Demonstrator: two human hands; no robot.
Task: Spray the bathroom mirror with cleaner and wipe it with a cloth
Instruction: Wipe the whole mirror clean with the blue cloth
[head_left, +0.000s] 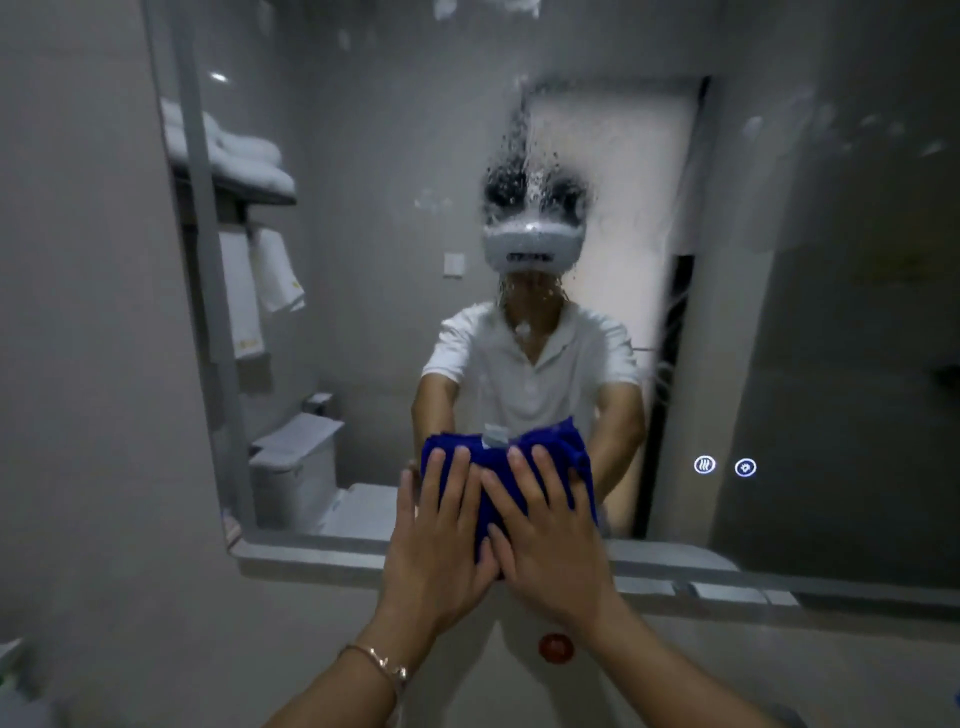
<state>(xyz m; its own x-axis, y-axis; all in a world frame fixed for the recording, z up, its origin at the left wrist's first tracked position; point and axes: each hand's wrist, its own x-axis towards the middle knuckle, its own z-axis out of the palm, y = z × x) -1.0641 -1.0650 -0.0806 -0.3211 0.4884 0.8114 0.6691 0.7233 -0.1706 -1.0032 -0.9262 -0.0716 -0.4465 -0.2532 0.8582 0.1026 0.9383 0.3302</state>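
The bathroom mirror (374, 291) fills most of the head view, with wet spray droplets and foam streaks across its upper middle. A folded blue cloth (488, 467) is pressed flat against the lower part of the glass. My left hand (441, 535) and my right hand (550, 540) lie side by side on the cloth, fingers spread and pointing up, both pushing it onto the mirror. No spray bottle can be identified in view.
The mirror's lower frame ledge (322, 558) runs just under my hands. Two lit touch icons (724, 466) glow on the glass at the right. A small red round thing (556, 647) shows below my hands. The grey wall (78, 364) borders the mirror on the left.
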